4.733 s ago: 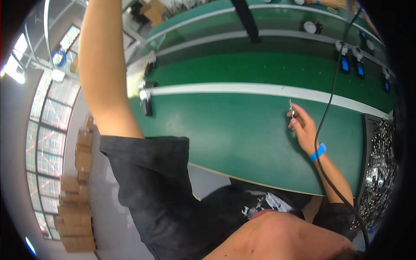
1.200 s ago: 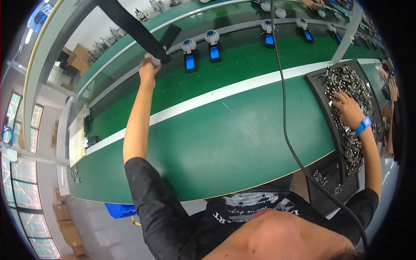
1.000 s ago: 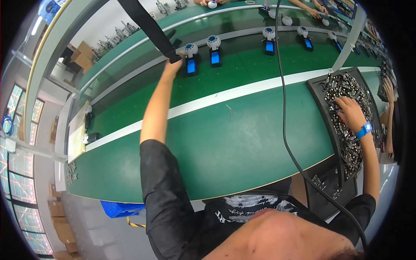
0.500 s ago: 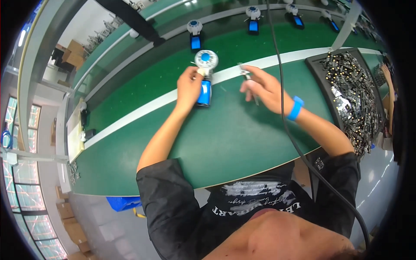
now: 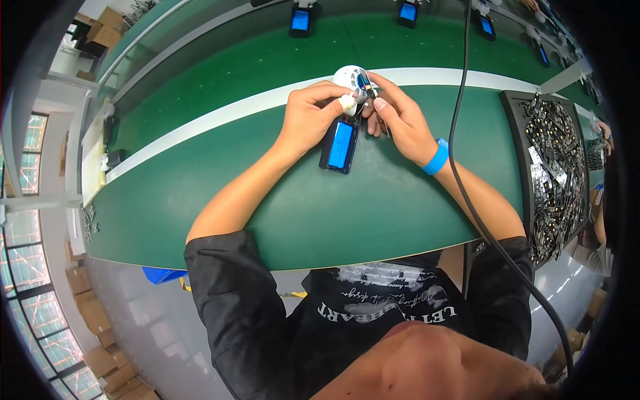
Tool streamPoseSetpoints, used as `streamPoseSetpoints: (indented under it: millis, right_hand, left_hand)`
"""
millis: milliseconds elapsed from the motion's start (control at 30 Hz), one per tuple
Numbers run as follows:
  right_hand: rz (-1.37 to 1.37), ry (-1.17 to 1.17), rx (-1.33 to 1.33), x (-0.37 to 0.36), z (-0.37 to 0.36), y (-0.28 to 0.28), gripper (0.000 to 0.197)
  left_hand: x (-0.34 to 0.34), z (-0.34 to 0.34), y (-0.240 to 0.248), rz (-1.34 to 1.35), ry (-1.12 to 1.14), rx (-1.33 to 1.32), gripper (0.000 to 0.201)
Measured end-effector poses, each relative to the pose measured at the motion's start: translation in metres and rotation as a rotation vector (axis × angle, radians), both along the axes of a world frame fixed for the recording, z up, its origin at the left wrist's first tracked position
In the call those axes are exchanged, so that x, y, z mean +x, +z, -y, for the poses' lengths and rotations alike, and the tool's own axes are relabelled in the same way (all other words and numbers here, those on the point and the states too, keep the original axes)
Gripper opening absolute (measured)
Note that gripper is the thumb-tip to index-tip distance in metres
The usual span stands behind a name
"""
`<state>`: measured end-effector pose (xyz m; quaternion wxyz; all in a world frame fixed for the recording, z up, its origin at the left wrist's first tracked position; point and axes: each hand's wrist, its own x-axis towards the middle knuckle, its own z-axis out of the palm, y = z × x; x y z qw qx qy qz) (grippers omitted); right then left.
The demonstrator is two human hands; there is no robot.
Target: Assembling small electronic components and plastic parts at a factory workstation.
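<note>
A device with a rounded white head [image 5: 346,78] and a black, blue-faced rectangular body [image 5: 342,144] lies at the near edge of the white strip. My left hand [image 5: 308,119] grips the head from its left side, the thumb wearing a cream finger cover [image 5: 347,103]. From the right, my right hand [image 5: 404,121] pinches a small slim part against the head; its kind is hidden by the fingers. Beside those fingertips, a small blue piece [image 5: 363,81] shows on the head. The body points toward me on the green bench.
A black tray [image 5: 517,133] heaped with small circuit boards [image 5: 557,173] stands at the right. More blue-faced devices [image 5: 301,20] line the green belt [image 5: 253,60] at the back. A black cable [image 5: 457,120] hangs down past my right forearm. Another person's arm [image 5: 601,213] shows far right.
My right hand has moved left, bringing its small part to the white head. The device has turned and tilted in my left hand. The whole view has shifted with my head.
</note>
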<state>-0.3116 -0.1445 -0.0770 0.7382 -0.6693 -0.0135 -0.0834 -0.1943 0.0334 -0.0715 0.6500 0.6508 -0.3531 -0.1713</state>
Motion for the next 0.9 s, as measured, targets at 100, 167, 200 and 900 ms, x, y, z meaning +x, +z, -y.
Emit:
streamPoseSetpoints:
  millis: [100,167,200,900]
  right_hand:
    - [0.02,-0.013,-0.172,-0.009,-0.001,0.008,0.05]
    - [0.027,-0.017,-0.183,-0.011,-0.005,0.007,0.05]
    - [0.041,-0.025,-0.195,-0.012,-0.007,0.007,0.049]
    - [0.181,-0.161,-0.595,-0.016,-0.016,0.004,0.047]
  left_hand:
    - [-0.006,0.002,0.002,-0.031,0.013,-0.039,0.016]
    - [-0.011,0.004,0.0,0.079,0.086,-0.05,0.016]
    - [-0.013,0.004,0.0,0.134,0.121,-0.055,0.015]
    - [-0.026,-0.002,0.02,0.907,0.384,0.174,0.005]
